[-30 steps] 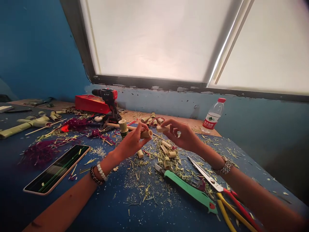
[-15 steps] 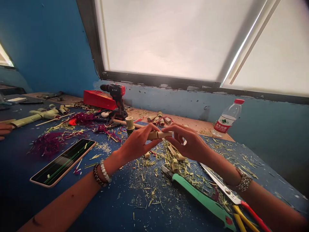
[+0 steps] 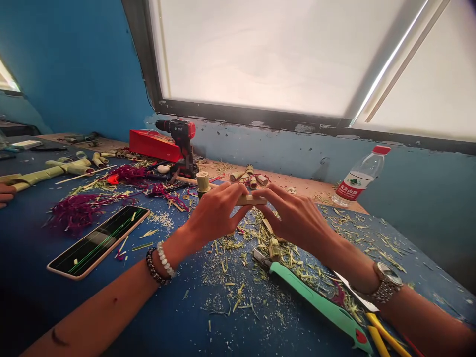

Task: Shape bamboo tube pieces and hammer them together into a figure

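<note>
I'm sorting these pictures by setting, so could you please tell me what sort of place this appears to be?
Probably a craft workshop: a drill stands towards the back of the table, a knife lies near scattered shavings, and a bamboo piece is held above them.

Left of the green-handled tool, passage is allowed over the tabletop as far as the left forearm. Right of the tool, the way is blocked by yellow handles; beyond its tip, by a bamboo piece.
</note>
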A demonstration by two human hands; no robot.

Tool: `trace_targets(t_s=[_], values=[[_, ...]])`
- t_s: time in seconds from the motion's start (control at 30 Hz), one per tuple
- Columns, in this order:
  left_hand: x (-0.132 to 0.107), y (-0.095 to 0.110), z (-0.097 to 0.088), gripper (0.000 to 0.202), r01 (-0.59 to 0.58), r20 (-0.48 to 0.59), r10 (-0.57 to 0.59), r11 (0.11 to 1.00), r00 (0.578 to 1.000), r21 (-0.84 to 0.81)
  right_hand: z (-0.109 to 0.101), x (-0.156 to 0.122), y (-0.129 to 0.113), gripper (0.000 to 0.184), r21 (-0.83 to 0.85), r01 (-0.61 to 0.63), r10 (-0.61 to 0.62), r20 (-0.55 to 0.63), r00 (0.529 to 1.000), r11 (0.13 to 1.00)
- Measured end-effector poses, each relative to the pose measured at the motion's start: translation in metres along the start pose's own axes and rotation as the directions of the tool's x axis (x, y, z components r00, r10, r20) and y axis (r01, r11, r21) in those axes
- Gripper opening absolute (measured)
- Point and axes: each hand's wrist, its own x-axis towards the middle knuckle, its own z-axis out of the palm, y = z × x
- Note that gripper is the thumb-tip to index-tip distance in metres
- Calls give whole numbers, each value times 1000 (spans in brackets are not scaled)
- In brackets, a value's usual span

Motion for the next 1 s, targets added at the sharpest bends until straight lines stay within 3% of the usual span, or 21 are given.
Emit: trace_targets(t_s=[0.1, 0.2, 0.3, 0.4, 0.53, 0.73, 0.9, 1.0], values=[[0, 1, 3, 16, 81, -28, -80, 996, 996, 34, 15, -3, 2, 24, 60, -145, 136, 138, 981, 988], [0, 0, 4, 20, 171, -51, -173, 984, 984, -44, 26, -5, 11, 25, 141, -210, 172, 239, 956, 968], [1, -3, 3, 20, 237, -43, -245, 962, 969, -137, 27, -2, 25, 37, 208, -229, 162, 298, 941, 951], [2, -3, 2, 20, 279, 19, -280, 943, 960, -181, 21, 0, 42, 42, 195, -309, 242, 305, 921, 931], [1, -1, 2, 22, 288, 90, -275, 932, 957, -219, 18, -4, 54, 27, 163, -379, 284, 419, 862, 911], [0, 2, 4, 19, 268, 126, -245, 938, 961, -218, 24, -7, 39, 29, 100, -433, 324, 520, 790, 896], [-1, 4, 4, 20, 262, 137, -235, 937, 962, -229, 23, -5, 43, 42, 119, -442, 322, 522, 789, 889], [-2, 4, 4, 20, 254, 152, -220, 932, 963, -259, 26, -8, 49, 26, 73, -459, 372, 480, 794, 886]])
